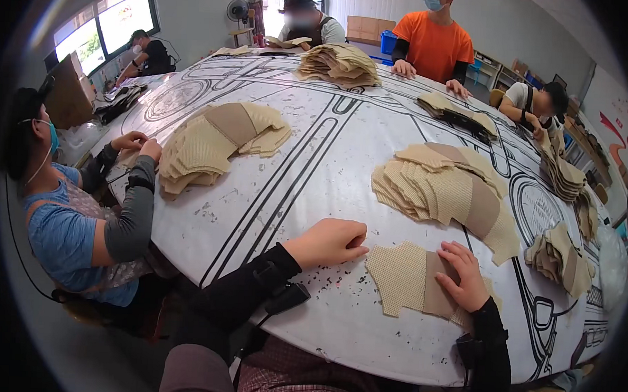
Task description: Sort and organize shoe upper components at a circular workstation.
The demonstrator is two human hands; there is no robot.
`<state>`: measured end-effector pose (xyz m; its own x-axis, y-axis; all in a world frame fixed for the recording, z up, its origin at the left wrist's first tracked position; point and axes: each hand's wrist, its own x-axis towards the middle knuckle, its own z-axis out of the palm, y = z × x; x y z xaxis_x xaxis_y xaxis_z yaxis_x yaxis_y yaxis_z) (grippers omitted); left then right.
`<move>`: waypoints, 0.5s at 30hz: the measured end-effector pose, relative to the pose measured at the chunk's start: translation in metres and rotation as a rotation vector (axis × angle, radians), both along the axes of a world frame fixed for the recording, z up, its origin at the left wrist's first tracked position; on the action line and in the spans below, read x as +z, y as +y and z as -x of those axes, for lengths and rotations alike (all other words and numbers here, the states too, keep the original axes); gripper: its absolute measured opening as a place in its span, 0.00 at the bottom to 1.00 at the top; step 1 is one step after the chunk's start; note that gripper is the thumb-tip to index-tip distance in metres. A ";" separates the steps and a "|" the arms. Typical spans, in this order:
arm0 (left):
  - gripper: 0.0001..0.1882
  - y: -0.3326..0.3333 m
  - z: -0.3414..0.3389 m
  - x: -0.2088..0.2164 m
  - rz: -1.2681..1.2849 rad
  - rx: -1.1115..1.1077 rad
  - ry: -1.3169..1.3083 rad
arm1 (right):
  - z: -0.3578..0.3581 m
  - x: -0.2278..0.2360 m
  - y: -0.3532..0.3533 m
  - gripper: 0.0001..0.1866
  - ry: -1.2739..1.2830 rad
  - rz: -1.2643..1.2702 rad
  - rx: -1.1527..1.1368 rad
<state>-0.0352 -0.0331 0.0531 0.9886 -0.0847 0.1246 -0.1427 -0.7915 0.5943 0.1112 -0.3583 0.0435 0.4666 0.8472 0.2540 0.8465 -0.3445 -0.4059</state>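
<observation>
A beige mesh fabric piece (397,276) with a brown band lies flat on the table in front of me. My right hand (466,277) rests on its brown band, fingers stretched out and a little apart. At the piece's left edge, my left hand (328,243) is closed, thumb and fingertips pressed together. Whatever those fingertips may hold is too small or hidden to make out. Just beyond my hands sits a fanned stack of similar fabric pieces (432,186), with brown bands on some of them.
Dark scraps dot the white, line-patterned table (308,175). More fabric stacks stand at the left (215,141), far middle (338,64) and right (561,256). A co-worker in a blue shirt (78,222) sits at left; others work around the far edge, one in orange (433,45).
</observation>
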 end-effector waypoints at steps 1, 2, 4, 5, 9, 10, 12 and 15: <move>0.15 0.000 0.000 0.001 0.005 -0.001 -0.001 | 0.000 0.001 0.000 0.26 0.004 -0.002 -0.001; 0.15 0.000 0.000 0.001 0.005 -0.001 -0.001 | 0.000 0.001 0.000 0.26 0.003 -0.002 -0.002; 0.15 0.000 0.000 -0.001 0.001 0.001 -0.013 | -0.001 -0.001 -0.001 0.26 -0.005 -0.001 0.006; 0.15 0.000 0.000 0.000 0.001 0.001 -0.012 | -0.002 -0.002 -0.001 0.26 -0.005 -0.002 0.007; 0.15 0.000 0.000 0.000 -0.005 0.003 -0.015 | 0.000 0.000 -0.001 0.26 -0.005 0.003 0.004; 0.15 0.000 0.000 0.000 -0.011 0.004 -0.017 | 0.000 0.000 0.000 0.26 0.004 0.007 0.004; 0.15 -0.001 0.001 0.001 -0.004 0.004 -0.016 | 0.000 0.000 0.000 0.26 0.006 0.009 0.002; 0.15 -0.001 -0.001 0.000 0.009 0.000 -0.021 | -0.001 0.000 -0.002 0.26 0.006 0.010 -0.002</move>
